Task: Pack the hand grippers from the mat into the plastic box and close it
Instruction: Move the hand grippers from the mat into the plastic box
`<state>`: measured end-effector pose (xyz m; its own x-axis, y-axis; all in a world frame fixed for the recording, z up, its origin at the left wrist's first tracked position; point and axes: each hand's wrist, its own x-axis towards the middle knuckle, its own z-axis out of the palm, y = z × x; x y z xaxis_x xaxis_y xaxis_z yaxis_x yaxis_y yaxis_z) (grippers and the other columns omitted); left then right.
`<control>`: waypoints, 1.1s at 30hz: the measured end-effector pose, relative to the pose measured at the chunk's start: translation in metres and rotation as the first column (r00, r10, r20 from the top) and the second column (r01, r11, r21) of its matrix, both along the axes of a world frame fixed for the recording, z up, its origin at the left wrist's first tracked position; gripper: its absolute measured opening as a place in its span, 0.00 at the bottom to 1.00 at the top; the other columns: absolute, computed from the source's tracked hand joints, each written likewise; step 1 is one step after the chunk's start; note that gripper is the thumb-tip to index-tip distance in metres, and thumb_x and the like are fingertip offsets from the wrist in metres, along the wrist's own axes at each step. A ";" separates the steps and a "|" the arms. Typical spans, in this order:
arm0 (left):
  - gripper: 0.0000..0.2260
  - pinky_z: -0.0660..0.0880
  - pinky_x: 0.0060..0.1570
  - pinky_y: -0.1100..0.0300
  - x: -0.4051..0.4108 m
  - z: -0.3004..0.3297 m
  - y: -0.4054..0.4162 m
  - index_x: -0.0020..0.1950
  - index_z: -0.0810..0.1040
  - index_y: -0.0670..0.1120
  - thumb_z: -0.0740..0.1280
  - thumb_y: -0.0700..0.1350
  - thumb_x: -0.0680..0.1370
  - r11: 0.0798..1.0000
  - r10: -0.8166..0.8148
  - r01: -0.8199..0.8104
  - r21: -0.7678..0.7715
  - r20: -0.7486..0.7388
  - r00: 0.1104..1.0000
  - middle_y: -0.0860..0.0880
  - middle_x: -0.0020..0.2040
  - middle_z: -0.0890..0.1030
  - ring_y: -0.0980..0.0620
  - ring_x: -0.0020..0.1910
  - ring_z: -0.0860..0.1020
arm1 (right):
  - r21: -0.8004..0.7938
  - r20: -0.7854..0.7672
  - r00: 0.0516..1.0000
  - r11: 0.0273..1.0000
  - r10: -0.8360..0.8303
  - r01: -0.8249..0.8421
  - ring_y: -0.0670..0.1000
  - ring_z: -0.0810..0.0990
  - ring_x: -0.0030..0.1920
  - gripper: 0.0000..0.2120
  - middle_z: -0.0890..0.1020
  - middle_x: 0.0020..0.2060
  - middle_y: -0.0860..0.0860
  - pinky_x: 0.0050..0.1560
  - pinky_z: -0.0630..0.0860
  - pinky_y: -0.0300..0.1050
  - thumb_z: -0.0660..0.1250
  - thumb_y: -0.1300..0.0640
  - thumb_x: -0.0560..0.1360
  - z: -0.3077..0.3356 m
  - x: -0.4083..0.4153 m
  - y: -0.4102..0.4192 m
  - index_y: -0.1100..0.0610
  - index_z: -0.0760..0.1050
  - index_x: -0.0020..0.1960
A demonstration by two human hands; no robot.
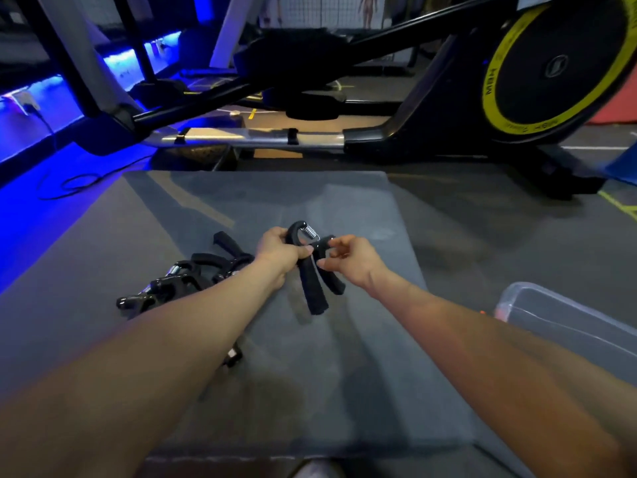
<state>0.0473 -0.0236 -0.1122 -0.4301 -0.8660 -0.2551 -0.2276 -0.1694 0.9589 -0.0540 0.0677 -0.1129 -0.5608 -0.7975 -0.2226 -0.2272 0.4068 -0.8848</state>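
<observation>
I am holding one hand gripper (312, 267) up over the middle of the gray mat (241, 208). My left hand (280, 251) is wrapped tight around its top part, just under the shiny spring. My right hand (348, 260) is right beside it. My right fingers are curled in and look like they touch the gripper's far handle, but I cannot tell if they are pinching it or just resting there. The two long black handles hang down toward me.

More grippers lie in a pile (186, 281) on the left side of the mat, partly hidden by my left arm. A small black bit (233, 357) peeks out under that arm nearer to me. I cannot tell what it is.

The clear plastic box (565, 319) sits on the floor to the right, just off the mat and well apart from my hands. I can only see one corner of it. I cannot see a lid, and I cannot see if anything is inside.

I think I am at the picking-up step, with most of the packing left to do. Next I should carry this gripper to the right and set it down in the box. My left hand would have to cross over, so passing it to my right hand first may be easier. Then I go back for the pile.
</observation>
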 end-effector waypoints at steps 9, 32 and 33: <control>0.09 0.76 0.38 0.66 -0.094 0.030 0.093 0.49 0.71 0.41 0.68 0.33 0.74 0.983 -0.134 0.159 0.092 -0.238 0.962 0.45 0.44 0.77 0.47 0.46 0.78 | 0.089 -0.476 0.879 0.994 -0.007 0.056 0.57 0.75 0.59 0.33 0.75 0.58 0.56 0.61 0.73 0.49 0.77 0.51 0.63 0.028 -0.056 0.098 0.54 0.70 0.66; 0.16 0.69 0.62 0.61 -0.220 -0.042 0.288 0.61 0.74 0.42 0.70 0.40 0.74 0.587 -0.692 0.778 -0.223 0.359 0.626 0.48 0.56 0.78 0.51 0.56 0.76 | -0.083 0.356 0.633 0.652 -0.687 0.754 0.48 0.79 0.31 0.15 0.77 0.34 0.51 0.32 0.78 0.40 0.63 0.73 0.74 -0.047 -0.191 0.353 0.68 0.74 0.60; 0.18 0.67 0.63 0.63 -0.220 -0.046 0.290 0.63 0.73 0.43 0.70 0.41 0.74 0.541 -0.695 0.810 -0.227 0.421 0.583 0.48 0.59 0.78 0.51 0.60 0.76 | -0.054 0.388 0.590 0.622 -0.708 0.781 0.46 0.79 0.27 0.15 0.77 0.34 0.52 0.28 0.77 0.38 0.63 0.73 0.74 -0.054 -0.193 0.358 0.68 0.74 0.60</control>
<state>-0.1725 0.2665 -0.1583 -0.9340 -0.2903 -0.2081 -0.3366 0.5202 0.7850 -0.2469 0.4257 -0.1665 -0.9087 -0.1736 -0.3797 0.3637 0.1173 -0.9241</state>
